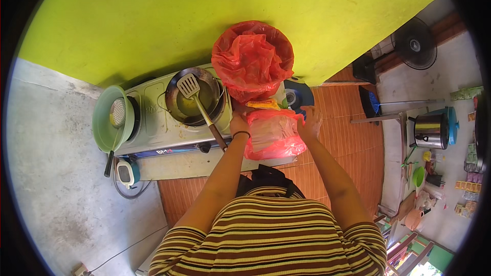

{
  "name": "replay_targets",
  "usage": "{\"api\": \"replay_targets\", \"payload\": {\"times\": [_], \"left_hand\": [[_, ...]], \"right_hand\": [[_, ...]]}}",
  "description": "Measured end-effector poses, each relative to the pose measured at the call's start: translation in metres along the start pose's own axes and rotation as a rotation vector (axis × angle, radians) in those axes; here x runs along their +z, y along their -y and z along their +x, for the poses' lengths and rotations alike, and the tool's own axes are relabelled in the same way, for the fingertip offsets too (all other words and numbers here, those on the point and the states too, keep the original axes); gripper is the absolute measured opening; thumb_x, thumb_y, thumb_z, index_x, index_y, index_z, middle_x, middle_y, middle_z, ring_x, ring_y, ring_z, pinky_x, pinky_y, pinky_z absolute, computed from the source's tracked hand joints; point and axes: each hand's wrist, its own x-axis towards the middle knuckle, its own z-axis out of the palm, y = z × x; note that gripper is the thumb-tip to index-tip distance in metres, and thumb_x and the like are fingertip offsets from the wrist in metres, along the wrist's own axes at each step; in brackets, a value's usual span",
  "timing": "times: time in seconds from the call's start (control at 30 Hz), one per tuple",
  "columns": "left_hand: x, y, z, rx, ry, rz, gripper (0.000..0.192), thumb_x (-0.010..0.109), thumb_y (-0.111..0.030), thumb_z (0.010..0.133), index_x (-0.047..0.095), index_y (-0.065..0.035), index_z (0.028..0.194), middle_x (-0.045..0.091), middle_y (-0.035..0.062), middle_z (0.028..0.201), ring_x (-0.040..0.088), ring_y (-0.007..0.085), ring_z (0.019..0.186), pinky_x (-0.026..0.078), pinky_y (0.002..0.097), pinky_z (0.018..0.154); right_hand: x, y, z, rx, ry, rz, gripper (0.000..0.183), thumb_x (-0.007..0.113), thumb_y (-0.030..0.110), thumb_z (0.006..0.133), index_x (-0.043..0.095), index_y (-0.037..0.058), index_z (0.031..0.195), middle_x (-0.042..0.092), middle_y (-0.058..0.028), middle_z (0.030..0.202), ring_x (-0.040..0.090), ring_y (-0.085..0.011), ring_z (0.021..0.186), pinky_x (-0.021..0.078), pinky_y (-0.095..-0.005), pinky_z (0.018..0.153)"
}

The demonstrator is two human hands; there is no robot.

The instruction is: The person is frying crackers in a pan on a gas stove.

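Note:
A pinkish-red plastic bag (274,134) with pale contents lies between my hands at the right end of the counter. At its left edge is my left hand (239,124), a dark band on the wrist; its fingers are partly hidden, so its grip cannot be told. My right hand (310,124) is at the bag's right edge, fingers apart. Just beyond the bag lies a yellow-orange packet (263,104). Behind that stands a round container lined with a red plastic bag (253,59). A slotted metal spatula (188,85) rests across a wok (177,103) holding some liquid.
The wok sits on a gas stove (153,138). Left of it, a green plastic basin (99,122) holds a perforated skimmer (118,112). A blue-and-white container (128,172) is at the counter's front left. A yellow-green wall (172,15) rises behind. A fan (414,44) stands far right.

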Motion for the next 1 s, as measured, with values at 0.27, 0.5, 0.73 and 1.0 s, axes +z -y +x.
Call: {"api": "replay_targets", "payload": {"times": [0.27,0.5,0.73,1.0], "left_hand": [[-0.021,-0.042,-0.028,0.596,-0.050,0.401,0.022,0.055,-0.018,0.078,0.052,-0.0123,0.099,0.051,0.0111,0.097,0.059,0.0314,0.078,0.051,0.0414,0.065],[-0.039,-0.026,-0.054,0.799,0.346,0.382,0.028,0.063,-0.024,0.071,0.057,-0.0140,0.096,0.052,0.0078,0.099,0.056,0.0269,0.091,0.049,0.0409,0.071],[-0.053,-0.005,-0.072,0.849,0.652,0.589,0.035,0.067,-0.031,0.067,0.058,-0.0153,0.096,0.054,0.0072,0.099,0.057,0.0246,0.092,0.042,0.0397,0.078],[-0.037,0.016,-0.082,0.799,0.667,0.604,0.025,0.059,-0.020,0.074,0.056,-0.0142,0.098,0.052,0.0115,0.103,0.060,0.0297,0.084,0.047,0.0413,0.071]], "right_hand": [[-0.008,-0.016,-0.046,-0.487,0.805,0.371,0.045,0.078,0.015,0.052,0.058,0.0103,0.091,0.056,-0.0056,0.096,0.053,-0.0267,0.091,0.0431,-0.0374,0.079],[-0.019,-0.001,-0.054,-0.550,0.743,0.103,0.065,0.081,0.019,0.049,0.053,0.0102,0.107,0.048,-0.0097,0.112,0.051,-0.0266,0.098,0.0438,-0.0382,0.081],[-0.002,-0.013,-0.078,-0.489,0.714,-0.098,0.024,0.061,0.013,0.066,0.053,0.0089,0.088,0.056,-0.0077,0.081,0.058,-0.0256,0.078,0.0474,-0.0379,0.062],[-0.006,-0.008,-0.113,-0.609,0.845,-0.160,0.014,0.054,0.013,0.069,0.054,0.0111,0.084,0.056,-0.0067,0.074,0.059,-0.0235,0.071,0.0468,-0.0370,0.058]]}}
